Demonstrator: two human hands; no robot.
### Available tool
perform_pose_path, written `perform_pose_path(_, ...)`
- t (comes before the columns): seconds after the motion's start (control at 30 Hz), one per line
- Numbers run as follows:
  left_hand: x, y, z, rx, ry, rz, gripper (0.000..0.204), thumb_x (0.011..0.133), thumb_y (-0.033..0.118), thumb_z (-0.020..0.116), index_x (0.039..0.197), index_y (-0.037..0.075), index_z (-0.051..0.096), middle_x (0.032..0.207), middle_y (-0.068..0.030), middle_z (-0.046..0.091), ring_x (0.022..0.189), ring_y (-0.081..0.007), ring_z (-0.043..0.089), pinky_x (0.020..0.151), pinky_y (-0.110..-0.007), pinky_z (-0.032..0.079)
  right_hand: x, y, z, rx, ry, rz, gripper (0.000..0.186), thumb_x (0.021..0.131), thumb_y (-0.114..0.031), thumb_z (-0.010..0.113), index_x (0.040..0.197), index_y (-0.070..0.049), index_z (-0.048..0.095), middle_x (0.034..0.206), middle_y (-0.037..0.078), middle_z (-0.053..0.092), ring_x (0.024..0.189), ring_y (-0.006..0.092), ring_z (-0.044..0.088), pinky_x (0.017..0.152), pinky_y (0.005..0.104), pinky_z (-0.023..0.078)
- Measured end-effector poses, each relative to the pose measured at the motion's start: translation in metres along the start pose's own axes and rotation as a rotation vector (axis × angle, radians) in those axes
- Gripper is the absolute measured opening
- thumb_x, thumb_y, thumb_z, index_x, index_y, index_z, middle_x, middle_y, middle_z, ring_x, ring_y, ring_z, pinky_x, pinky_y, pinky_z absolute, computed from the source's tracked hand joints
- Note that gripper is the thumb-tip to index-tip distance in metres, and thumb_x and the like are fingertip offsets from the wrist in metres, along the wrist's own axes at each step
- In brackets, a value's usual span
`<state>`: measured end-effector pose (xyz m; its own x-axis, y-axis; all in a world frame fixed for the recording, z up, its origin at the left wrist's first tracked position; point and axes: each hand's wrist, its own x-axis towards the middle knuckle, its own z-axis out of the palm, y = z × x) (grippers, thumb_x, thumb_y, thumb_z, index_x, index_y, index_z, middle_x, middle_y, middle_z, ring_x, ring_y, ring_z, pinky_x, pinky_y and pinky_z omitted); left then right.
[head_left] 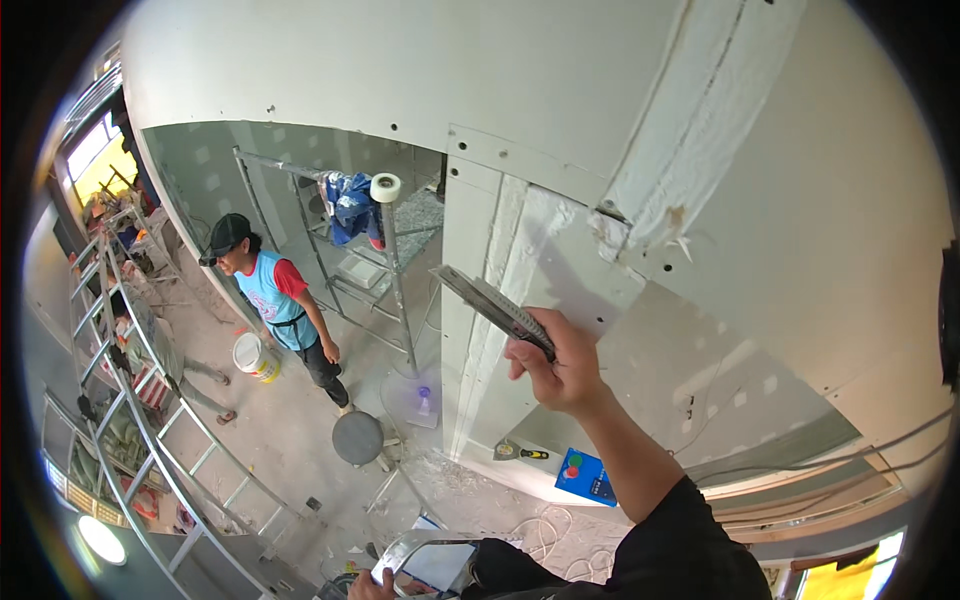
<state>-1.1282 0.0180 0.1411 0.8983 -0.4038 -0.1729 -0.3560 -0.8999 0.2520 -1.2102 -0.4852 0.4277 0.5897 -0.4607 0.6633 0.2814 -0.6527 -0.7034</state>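
Plasterboard walls (pixel 400 60) looked part-finished, some seams (pixel 690 120) coated, screw spots (pixel 668 268) uncovered; the right grip (pixel 562 365) clasped a utility knife (pixel 488 305) before them, the left grip (pixel 371 587) unclear beside a metal rail (pixel 403 548).

Right side first: I have the right hand (pixel 562 360) raised well out in front, closed in a firm grip, fingers (pixel 556 325) curled in. Right wrist (pixel 585 395) roughly in line with the arm, no sharp bend that I can see. Right forearm (pixel 638 455) bare, slanting up and leftward from the elbow. Right upper arm (pixel 690 550) black-sleeved, coming in at the bottom. My left hand (pixel 371 587) sits far lower, left of the right one, mostly cut off; only part shows, finger pose hard to tell.
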Motion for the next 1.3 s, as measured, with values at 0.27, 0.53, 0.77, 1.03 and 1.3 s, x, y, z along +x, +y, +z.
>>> perform_pose_path(0.27,-0.007,0.006,-0.013,0.014,-0.038,-0.019,0.074,0.095,0.072,0.049,0.118,0.005,0.072,0.103,-0.0283,0.073,0.097,-0.0481,0.07,0.084,-0.056,0.055,-0.02,0.002,0.01,-0.063,0.124,-0.001,0.024,0.1,-0.02,0.073,0.106,0.001,0.065,0.07,0.003,0.065,0.057,0.0073,0.058,0.053,0.026,0.048)
perform_pose_path(0.53,-0.035,0.005,0.03,0.015,0.044,-0.018,0.066,0.098,0.066,0.051,0.119,0.008,0.073,0.109,-0.024,0.073,0.094,-0.0452,0.071,0.083,-0.055,0.056,-0.082,-0.056,-0.023,0.462,0.459,0.005,0.026,0.107,-0.021,0.061,0.112,0.005,0.061,0.088,0.009,0.069,0.071,0.0136,0.065,0.069,0.0299,0.056)
perform_pose_path(0.77,-0.015,-0.016,0.073,-0.013,0.236,-0.004,0.064,0.092,0.062,0.059,0.087,0.0,0.072,0.087,-0.0274,0.071,0.087,-0.0487,0.069,0.079,-0.058,0.053,-0.081,-0.094,-0.119,0.109,0.665,-0.262,0.021,0.106,-0.017,0.061,0.114,0.002,0.059,0.09,0.008,0.071,0.072,0.0142,0.066,0.074,0.0285,0.055)
perform_pose_path(1.03,-0.013,-0.022,0.079,-0.074,0.264,-0.025,0.064,0.091,0.061,0.061,0.083,-0.001,0.072,0.081,-0.0283,0.07,0.082,-0.0493,0.069,0.076,-0.059,0.053,-0.067,-0.117,-0.137,-0.498,0.456,-0.214,0.026,0.098,-0.008,0.066,0.124,-0.006,0.062,0.077,0.008,0.071,0.061,0.0146,0.065,0.059,0.0295,0.052)
perform_pose_path(1.3,-0.015,-0.014,0.074,-0.054,0.315,-0.028,0.064,0.09,0.062,0.062,0.078,0.0,0.071,0.08,-0.0267,0.07,0.081,-0.0478,0.069,0.074,-0.058,0.053,-0.049,-0.101,-0.134,-0.674,0.458,-0.484,0.027,0.095,-0.009,0.069,0.121,-0.011,0.075,0.094,0.013,0.077,0.074,0.028,0.072,0.068,0.0341,0.057)
